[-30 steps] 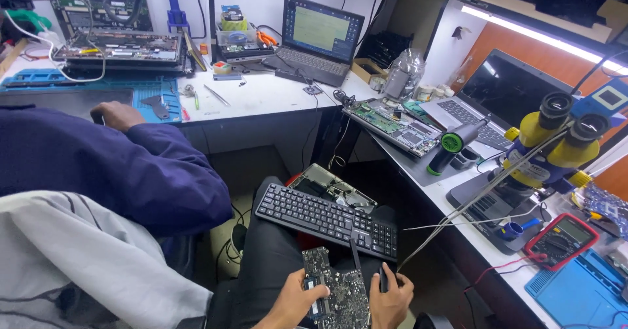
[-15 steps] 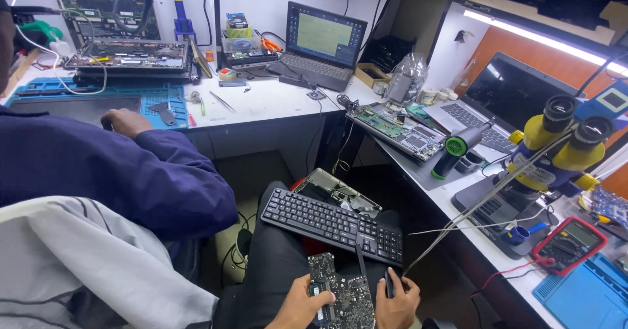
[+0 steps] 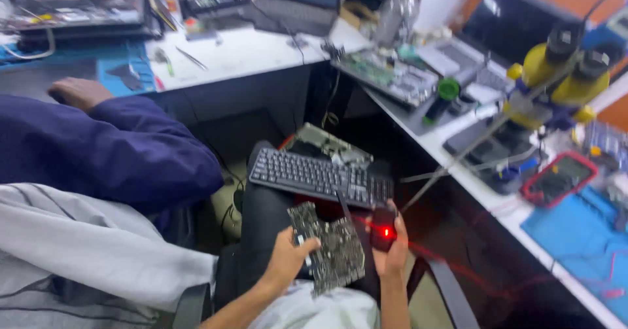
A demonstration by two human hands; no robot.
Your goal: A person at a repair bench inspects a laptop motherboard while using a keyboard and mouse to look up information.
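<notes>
Your left hand [image 3: 286, 257] grips the grey-green bare circuit board [image 3: 327, 245] by its left edge, over your lap. Your right hand [image 3: 390, 245] is closed around a small black device with a glowing red light [image 3: 383, 228], just beside the board, below the black keyboard [image 3: 318, 174].

The circuit board [image 3: 327, 247] lies between the left hand [image 3: 288, 257] and right hand [image 3: 390, 247] (on the lap), keyboard [image 3: 320, 175] just behind, bench [image 3: 471, 165] to the right.
</notes>
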